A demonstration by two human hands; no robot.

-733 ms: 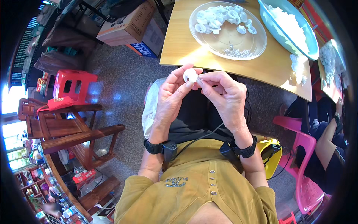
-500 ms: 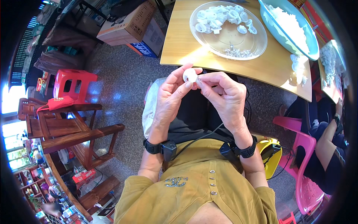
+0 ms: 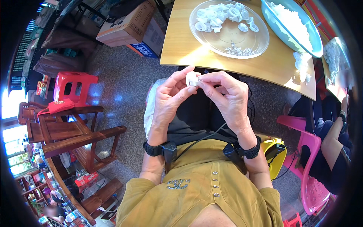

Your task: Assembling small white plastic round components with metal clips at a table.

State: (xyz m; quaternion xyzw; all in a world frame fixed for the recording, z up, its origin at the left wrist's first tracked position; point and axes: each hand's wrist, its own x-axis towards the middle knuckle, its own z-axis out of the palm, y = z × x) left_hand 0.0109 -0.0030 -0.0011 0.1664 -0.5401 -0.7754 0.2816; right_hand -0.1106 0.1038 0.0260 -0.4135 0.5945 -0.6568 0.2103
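Over my lap, just off the table's near edge, my left hand (image 3: 174,94) pinches a small round white plastic part (image 3: 191,79) between thumb and fingers. My right hand (image 3: 226,94) meets it from the right, thumb and forefinger closed at the part's side on something tiny and shiny that I cannot make out. Beyond my hands, a round clear tray (image 3: 223,41) rests on the wooden table (image 3: 177,49). Several translucent white plastic parts (image 3: 217,17) lie in its far half. A small heap of shiny metal pieces (image 3: 240,50) lies near its front rim.
A light-blue basin (image 3: 317,47) of white parts stands at the table's far right, with more pieces (image 3: 301,68) beside it. Another person (image 3: 329,136) sits on a pink chair (image 3: 308,162) at right. Wooden chairs (image 3: 83,138), a red stool (image 3: 77,87) and cardboard boxes (image 3: 126,24) stand leftward.
The white part has turned a little between my left fingers, showing more of its side. My right fingertips remain beside it. The view has shifted slightly.
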